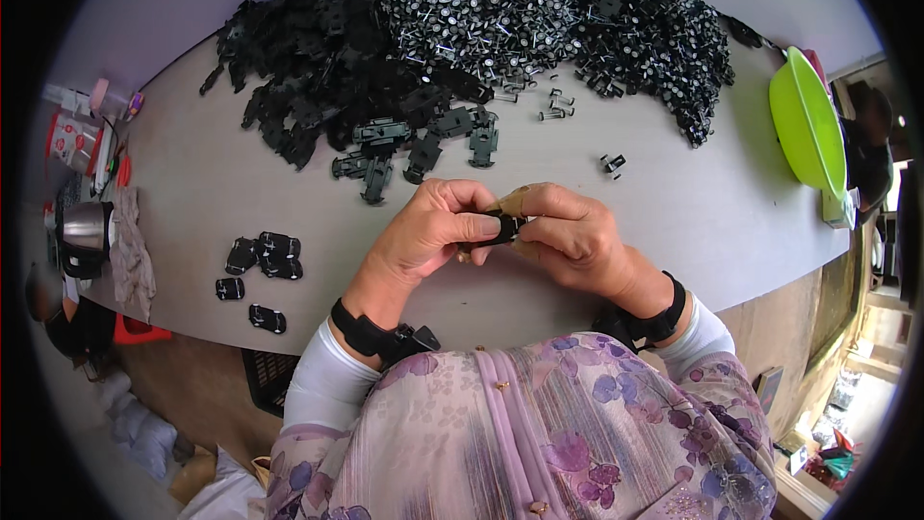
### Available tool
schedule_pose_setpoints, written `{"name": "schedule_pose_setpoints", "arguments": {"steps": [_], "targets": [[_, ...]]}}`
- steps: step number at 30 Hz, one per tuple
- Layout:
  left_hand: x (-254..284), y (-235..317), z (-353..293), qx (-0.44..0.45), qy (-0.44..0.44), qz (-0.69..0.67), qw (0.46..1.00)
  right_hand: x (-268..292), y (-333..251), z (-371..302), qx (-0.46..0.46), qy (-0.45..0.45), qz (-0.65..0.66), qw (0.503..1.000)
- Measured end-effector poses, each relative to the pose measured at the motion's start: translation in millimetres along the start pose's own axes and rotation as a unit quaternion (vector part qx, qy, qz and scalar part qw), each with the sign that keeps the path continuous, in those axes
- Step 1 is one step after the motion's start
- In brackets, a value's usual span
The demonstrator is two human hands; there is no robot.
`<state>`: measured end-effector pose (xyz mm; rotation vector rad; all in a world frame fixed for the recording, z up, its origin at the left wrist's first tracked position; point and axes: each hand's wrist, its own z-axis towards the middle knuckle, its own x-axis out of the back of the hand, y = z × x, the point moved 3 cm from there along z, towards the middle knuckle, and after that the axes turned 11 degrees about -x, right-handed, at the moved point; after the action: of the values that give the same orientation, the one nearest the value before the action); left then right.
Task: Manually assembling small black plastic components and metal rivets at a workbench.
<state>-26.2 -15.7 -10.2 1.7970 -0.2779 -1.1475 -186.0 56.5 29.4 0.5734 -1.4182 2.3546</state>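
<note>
A small black toy car base (pixel 501 229) is held over the table in front of me. My left hand (pixel 416 229) pinches its left end, thumb on top. At its right end the fingers of my right hand (pixel 579 237) are closed on it; a bit of light metal shows there, and the rest is hidden by the fingers. Beyond my right hand lies a small black piece with wheel axles (pixel 612 166). Several loose black car bases (pixel 423 154) lie past my left hand. Finished-looking black car bases (pixel 279 255) rest to the left.
At the far side are heaps of black plastic car bases (pixel 308 58), silver wheel axles (pixel 481 10) and black wheel parts (pixel 659 43). A lime green basin (pixel 807 123) stands at the right edge. On the left are a metal kettle (pixel 87 226) and a cloth (pixel 130 250).
</note>
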Motion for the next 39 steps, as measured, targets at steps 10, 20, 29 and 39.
{"name": "schedule_pose_setpoints", "arguments": {"steps": [10,20,29,39], "targets": [[-1.5,-8.9,5.2,0.033,0.059,0.045,0.997,62.1,18.8,1.0,-0.199,0.010,-0.066,0.978],[1.7,-10.3,8.0,0.009,0.086,0.020,0.996,76.2,59.5,-9.4,-0.311,-0.015,-0.098,0.945],[0.7,-9.5,6.6,0.011,0.083,0.050,0.995,62.9,63.6,-6.6,-0.404,-0.006,-0.085,0.911],[-2.2,-9.1,6.7,0.014,0.089,0.039,0.995,57.1,57.8,-7.6,-0.261,-0.048,-0.149,0.953]]}}
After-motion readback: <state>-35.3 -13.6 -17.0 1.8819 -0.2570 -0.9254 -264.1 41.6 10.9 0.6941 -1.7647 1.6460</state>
